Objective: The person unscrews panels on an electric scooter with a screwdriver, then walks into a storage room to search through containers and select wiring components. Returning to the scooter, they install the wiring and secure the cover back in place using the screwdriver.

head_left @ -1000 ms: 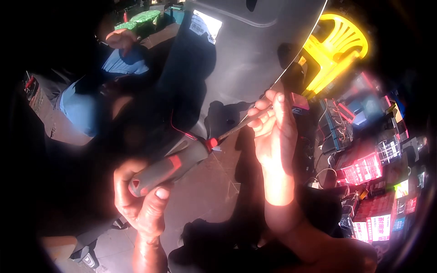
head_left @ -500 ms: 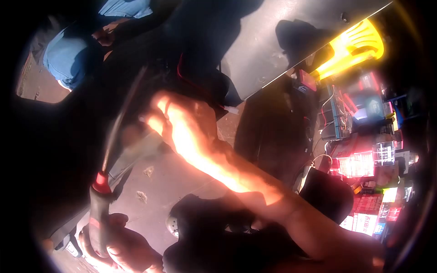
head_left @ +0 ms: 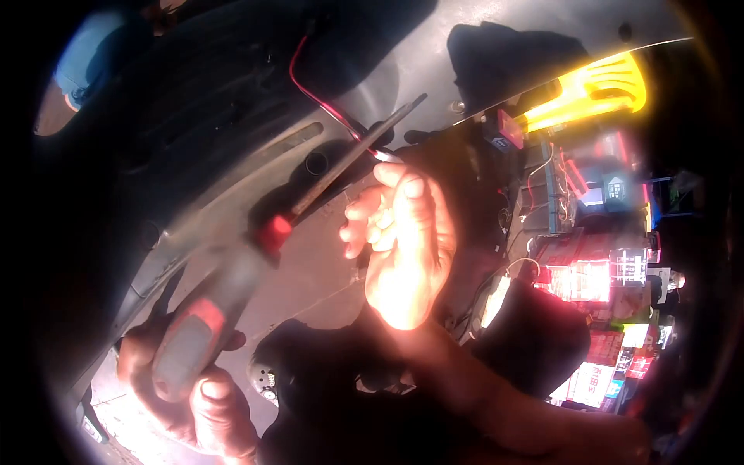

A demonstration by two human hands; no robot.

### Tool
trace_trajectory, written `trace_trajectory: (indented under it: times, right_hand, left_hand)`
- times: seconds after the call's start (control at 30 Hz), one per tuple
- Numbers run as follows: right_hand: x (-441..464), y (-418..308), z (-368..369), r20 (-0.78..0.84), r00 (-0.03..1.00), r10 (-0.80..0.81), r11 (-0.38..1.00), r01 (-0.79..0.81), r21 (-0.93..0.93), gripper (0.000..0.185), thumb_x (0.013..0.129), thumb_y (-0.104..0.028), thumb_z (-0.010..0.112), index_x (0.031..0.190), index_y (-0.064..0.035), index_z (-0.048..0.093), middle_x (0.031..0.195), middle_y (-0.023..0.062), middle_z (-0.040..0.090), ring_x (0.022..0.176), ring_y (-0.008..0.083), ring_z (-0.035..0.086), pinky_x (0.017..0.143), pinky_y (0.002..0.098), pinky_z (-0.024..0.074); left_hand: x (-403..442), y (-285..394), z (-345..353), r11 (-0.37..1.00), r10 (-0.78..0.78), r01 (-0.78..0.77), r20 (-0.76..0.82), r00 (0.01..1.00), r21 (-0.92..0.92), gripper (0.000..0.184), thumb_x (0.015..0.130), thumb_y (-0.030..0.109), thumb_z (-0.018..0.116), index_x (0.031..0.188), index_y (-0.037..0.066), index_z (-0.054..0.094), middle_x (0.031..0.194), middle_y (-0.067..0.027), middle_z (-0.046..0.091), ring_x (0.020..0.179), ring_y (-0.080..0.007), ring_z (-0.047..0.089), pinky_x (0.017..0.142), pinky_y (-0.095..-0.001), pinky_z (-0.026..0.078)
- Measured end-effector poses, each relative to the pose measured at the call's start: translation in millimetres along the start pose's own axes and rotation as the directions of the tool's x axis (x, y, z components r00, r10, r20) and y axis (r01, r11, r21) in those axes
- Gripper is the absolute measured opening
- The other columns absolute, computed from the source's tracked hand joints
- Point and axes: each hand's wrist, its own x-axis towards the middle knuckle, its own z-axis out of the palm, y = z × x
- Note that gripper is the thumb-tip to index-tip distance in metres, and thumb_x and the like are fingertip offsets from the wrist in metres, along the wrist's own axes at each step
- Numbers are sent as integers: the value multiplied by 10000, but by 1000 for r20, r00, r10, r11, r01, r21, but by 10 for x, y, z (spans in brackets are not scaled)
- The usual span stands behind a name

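Note:
At the lower left, my left hand (head_left: 209,411) is wrapped round a screwdriver (head_left: 190,341) with a grey and red handle. Its long, thin shaft points up and right, the tip beside a red and black wire (head_left: 325,107). A small white connector (head_left: 386,156) ends that wire. My right hand (head_left: 411,240), brightly sunlit in the middle, pinches the connector between thumb and forefinger; the other fingers are curled. The wire runs up from there to a large dark panel (head_left: 170,116) with slots.
A silvery metal surface (head_left: 418,66) spans the top. At the upper right is a bright yellow plastic object (head_left: 593,93). Boxes (head_left: 581,279), cables and packages crowd the right side. A person's blue clothing (head_left: 97,54) shows at the upper left.
My right hand has moved right from near the dark panel and now pinches the white connector. The screwdriver has swung over to the right, its handle higher in my left hand's grip.

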Motion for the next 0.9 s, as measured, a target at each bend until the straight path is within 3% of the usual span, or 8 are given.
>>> trace_trajectory:
  times: [0.03, 0.07, 0.13, 0.2, 0.33, 0.73, 0.83, 0.9]
  right_hand:
    - [30, -12, -37, 11, 998, 68, 996, -68, 58, 358, 1011, -331, 550, 1138, 2, 586, 878, 78, 634, 715, 160, 623, 607, 277, 515]
    - [69, -28, -53, 27, 990, 135, 984, -137, 117, 396, 1020, -362, 522, 1158, 5, 580, 897, 78, 628, 743, 164, 627, 618, 284, 525]
    - [158, -67, -81, 21, 989, 147, 979, -149, 141, 364, 1007, -330, 558, 1160, -2, 589, 910, 80, 624, 776, 164, 634, 627, 292, 527]
    - [232, -83, -134, 27, 989, 146, 988, -147, 35, 350, 1000, -321, 572, 1147, -4, 598, 905, 75, 623, 774, 160, 635, 629, 291, 526]
    - [310, -146, -126, 57, 987, 149, 989, -147, -31, 306, 984, -290, 601, 1112, -13, 620, 896, 65, 625, 746, 144, 625, 624, 277, 522]
    - [409, -198, -87, -28, 992, 126, 986, -128, -108, 278, 979, -265, 603, 1082, -7, 615, 849, 79, 645, 713, 141, 640, 598, 265, 536]
    - [420, -168, -84, -40, 987, 154, 987, -156, -29, 290, 986, -270, 590, 1099, -3, 602, 858, 84, 651, 719, 142, 643, 601, 267, 538]
    - [457, -61, -147, 38, 994, 101, 992, -104, 71, 296, 996, -273, 569, 1114, -3, 594, 861, 89, 652, 724, 143, 644, 596, 267, 538]
  left_hand:
    - [25, -225, 39, 981, 29, -6, 117, 993, -196, 544, 829, 367, 783, 1184, 50, 521, 1012, -118, 633, 675, -185, 647, 680, -302, 530]
    - [3, -208, 209, 968, 59, -32, 103, 993, -247, 528, 843, 318, 780, 1198, 32, 512, 996, -129, 623, 681, -186, 648, 682, -314, 534]
    - [57, -345, 345, 969, 124, -71, 214, 969, -237, 495, 856, 272, 772, 1196, 20, 517, 1004, -129, 608, 698, -200, 658, 688, -331, 549]
    - [12, -334, 453, 974, 55, -5, 213, 976, -228, 468, 870, 256, 759, 1196, 17, 525, 1019, -124, 594, 726, -217, 670, 707, -344, 564]
    - [22, -388, 488, 972, 76, -28, 197, 977, -233, 445, 889, 221, 737, 1213, 12, 517, 1024, -115, 585, 754, -219, 682, 721, -345, 571]
    - [77, -422, 602, 965, 50, 11, 221, 974, -263, 409, 900, 182, 721, 1211, 12, 517, 1032, -111, 607, 764, -196, 678, 732, -339, 563]
    - [112, -395, 588, 972, 39, 21, 250, 967, -233, 391, 901, 155, 717, 1203, 7, 518, 1033, -113, 611, 813, -189, 674, 762, -329, 554]
    - [138, -409, 523, 992, 96, -65, 308, 947, -111, 407, 896, 142, 721, 1216, -4, 517, 1069, -127, 611, 901, -199, 662, 816, -327, 536]
